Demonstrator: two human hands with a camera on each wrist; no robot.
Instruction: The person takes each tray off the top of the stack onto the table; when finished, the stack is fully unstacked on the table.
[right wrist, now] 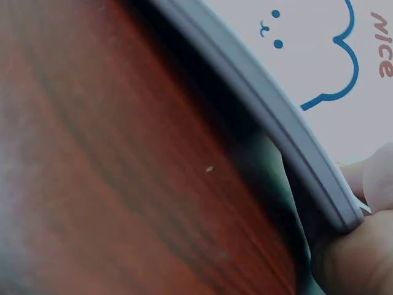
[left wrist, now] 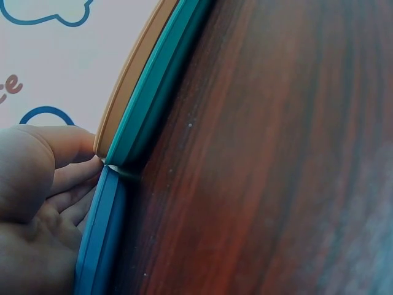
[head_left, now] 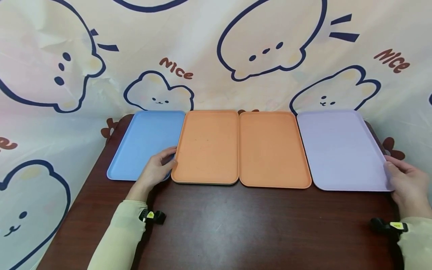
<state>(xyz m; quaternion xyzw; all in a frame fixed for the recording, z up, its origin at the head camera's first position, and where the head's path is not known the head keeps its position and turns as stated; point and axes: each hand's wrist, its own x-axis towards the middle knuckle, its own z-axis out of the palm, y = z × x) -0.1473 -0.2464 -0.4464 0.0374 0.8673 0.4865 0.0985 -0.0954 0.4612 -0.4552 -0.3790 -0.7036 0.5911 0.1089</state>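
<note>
Four flat rectangular trays lie side by side: a blue tray [head_left: 148,138], a left orange tray [head_left: 207,146], a right orange tray [head_left: 273,150] and a lavender tray [head_left: 344,150]. Beneath the left orange tray, a green tray [left wrist: 153,86] shows in the left wrist view. My left hand [head_left: 156,169] is over the blue tray's right edge, its fingertips touching the left orange tray's left side. My right hand [head_left: 410,183] grips the lavender tray's right edge near the front corner, thumb on top. Some right fingers are hidden below that tray.
The trays stand along the far part of a dark brown wooden table [head_left: 256,228]. Behind and beside it hangs a pale cloth [head_left: 209,37] with cartoon drawings. Each wrist wears a small black camera on a strap.
</note>
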